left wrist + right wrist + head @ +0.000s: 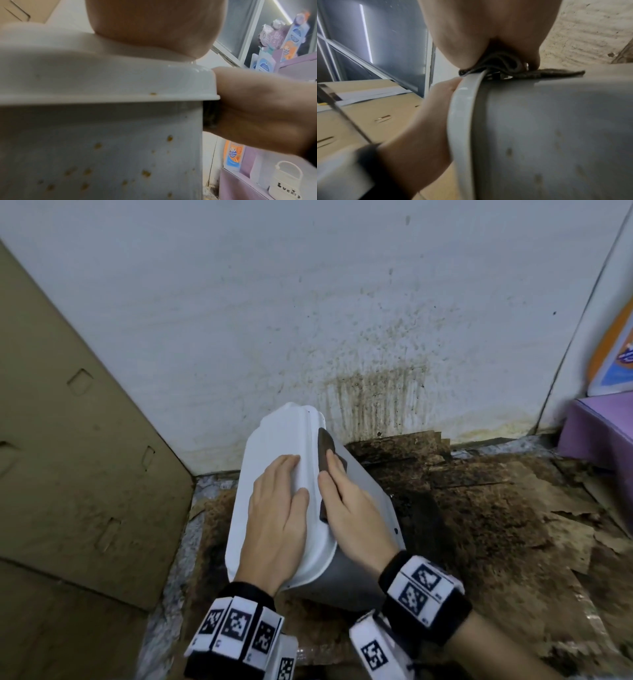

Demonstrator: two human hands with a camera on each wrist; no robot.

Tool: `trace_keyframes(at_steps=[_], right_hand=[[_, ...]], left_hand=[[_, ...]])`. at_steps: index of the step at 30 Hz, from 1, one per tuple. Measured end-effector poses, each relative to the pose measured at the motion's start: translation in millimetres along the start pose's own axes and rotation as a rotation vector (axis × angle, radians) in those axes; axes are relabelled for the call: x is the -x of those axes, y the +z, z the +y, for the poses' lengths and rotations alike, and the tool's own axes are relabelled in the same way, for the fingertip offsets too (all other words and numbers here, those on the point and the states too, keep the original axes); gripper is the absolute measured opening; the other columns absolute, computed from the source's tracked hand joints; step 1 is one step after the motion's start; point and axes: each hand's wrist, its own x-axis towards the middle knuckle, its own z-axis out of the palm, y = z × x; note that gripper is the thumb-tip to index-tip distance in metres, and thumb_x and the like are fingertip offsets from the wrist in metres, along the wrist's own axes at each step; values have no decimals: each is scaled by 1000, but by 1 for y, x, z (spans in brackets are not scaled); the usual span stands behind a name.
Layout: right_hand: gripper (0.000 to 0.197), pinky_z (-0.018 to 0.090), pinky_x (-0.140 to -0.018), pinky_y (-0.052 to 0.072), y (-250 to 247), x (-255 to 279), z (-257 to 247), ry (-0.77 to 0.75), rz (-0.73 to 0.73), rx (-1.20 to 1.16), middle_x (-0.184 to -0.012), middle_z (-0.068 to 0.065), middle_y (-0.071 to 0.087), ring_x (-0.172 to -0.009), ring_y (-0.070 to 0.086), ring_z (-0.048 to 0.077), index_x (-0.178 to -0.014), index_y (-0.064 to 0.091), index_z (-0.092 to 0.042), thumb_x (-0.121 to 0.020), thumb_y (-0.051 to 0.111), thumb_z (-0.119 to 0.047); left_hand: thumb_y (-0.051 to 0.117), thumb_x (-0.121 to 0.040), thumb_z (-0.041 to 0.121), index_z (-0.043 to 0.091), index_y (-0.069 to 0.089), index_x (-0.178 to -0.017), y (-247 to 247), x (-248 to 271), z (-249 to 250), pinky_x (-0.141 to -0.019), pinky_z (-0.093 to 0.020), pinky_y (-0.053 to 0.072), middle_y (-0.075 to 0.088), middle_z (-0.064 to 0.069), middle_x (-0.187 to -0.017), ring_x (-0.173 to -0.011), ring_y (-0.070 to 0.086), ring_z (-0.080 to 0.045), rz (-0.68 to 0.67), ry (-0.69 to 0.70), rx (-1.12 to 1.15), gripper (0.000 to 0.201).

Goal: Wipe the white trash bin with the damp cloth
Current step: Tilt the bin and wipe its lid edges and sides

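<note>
The white trash bin (363,501) leans tilted over the floor, its lid (274,440) facing up and left. My left hand (277,508) lies flat on the lid with straight fingers. My right hand (346,501) presses a dark damp cloth (325,446) against the bin's side just below the lid rim, fingers straight, thumb along the rim. In the right wrist view the cloth (556,72) is bunched under my palm on the bin (556,135). The left wrist view shows brown spots on the bin's wall (102,135).
A large cardboard box (68,440) stands close on the left. The white wall (376,392) behind carries dark drip stains. Torn, dirty cardboard (496,525) covers the floor. A purple box (599,433) sits at the right.
</note>
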Motion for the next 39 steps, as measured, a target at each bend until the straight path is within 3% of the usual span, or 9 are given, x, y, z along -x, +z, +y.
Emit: trace_keyframes(at_steps=[3,7,10,17,19,23,30,34,39], right_hand=[[58,17,-111,19,-10,-38,-5,35,-80,53,-167,-13,16,-151,23,10,-162,11,-29,-108,26,-48],[63,28,-120,18,-22,-81,-6,36,-140,107,-167,-13,15,-153,20,12,-162,11,-30,-105,22,-57],[62,27,-114,25,-28,-97,-3,38,-161,107,-166,-15,21,-148,31,12,-161,12,-32,-105,23,-57],[55,34,-107,40,-26,-54,-2,55,-102,102,-154,3,47,-128,54,23,-160,16,-40,-107,23,-54],[49,24,-109,34,-11,-18,1,38,-24,-33,-158,-15,39,-131,47,3,-157,24,-44,-108,23,-51],[44,28,-126,17,30,50,18,-32,125,-270,-159,-37,20,-145,17,-17,-151,20,-54,-108,23,-45],[46,29,-125,16,32,51,26,-90,120,-135,-154,-43,13,-146,9,-16,-151,13,-56,-107,24,-46],[50,31,-123,17,25,40,28,-162,155,-71,-157,-31,11,-150,10,-5,-156,15,-49,-107,23,-46],[48,22,-125,6,5,5,27,-230,-44,26,-162,-32,-12,-150,-13,-9,-160,20,-30,-112,20,-28]], left_hand=[[31,-99,38,27,37,-151,-3,-1,-3,-121,-29,21,35,14,-154,-143,27,-4,-15,13,-31,53],[30,-99,37,27,37,-151,-6,-1,-3,-120,-25,18,33,15,-155,-142,24,-2,-24,6,-23,53],[31,-99,36,27,38,-150,-6,-1,0,-119,-24,18,34,15,-153,-141,25,-2,-25,15,-17,52],[33,-98,38,27,39,-149,-3,-2,0,-118,-27,20,36,14,-151,-140,27,-4,-16,20,-14,52],[31,-96,40,28,39,-148,-2,-1,1,-118,-26,20,37,15,-151,-139,28,-4,-13,24,-7,53],[28,-94,44,30,40,-147,1,-1,0,-116,-23,20,37,19,-148,-137,30,-2,-8,42,2,55],[28,-96,43,29,39,-148,0,-1,-2,-119,-25,21,37,16,-151,-140,28,-2,-7,36,-6,55],[30,-96,41,30,39,-148,2,-2,2,-119,-25,21,37,17,-151,-140,28,-1,-10,39,-4,54],[30,-96,41,30,39,-148,2,-2,3,-119,-26,21,36,19,-151,-140,26,1,-12,28,5,54]])
